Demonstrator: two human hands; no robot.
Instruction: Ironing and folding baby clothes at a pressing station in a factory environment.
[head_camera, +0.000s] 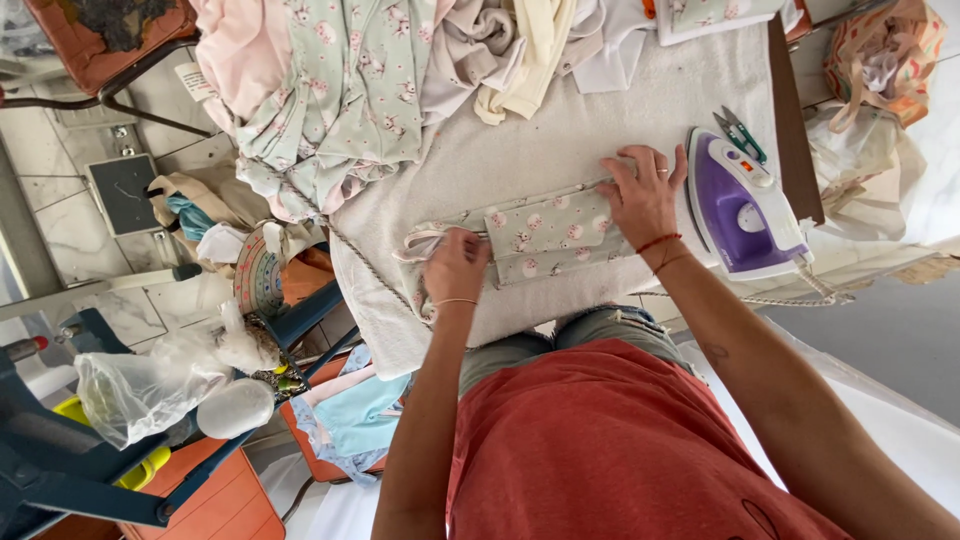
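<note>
A small folded piece of pale green patterned fabric (548, 232) lies on the white padded ironing surface (560, 130). My left hand (457, 265) presses on its left end, fingers curled over the cloth. My right hand (643, 195) lies flat on its right end, fingers spread, with a red thread bracelet at the wrist. A purple and white iron (742, 205) rests on its side just right of my right hand, apart from it.
A heap of pale green, pink and cream garments (340, 90) covers the far side of the surface. Small green snips (740, 135) lie beyond the iron. Bags (880, 60) sit at the right. A plastic bag (140, 390) and blue frame (60, 470) stand at the left.
</note>
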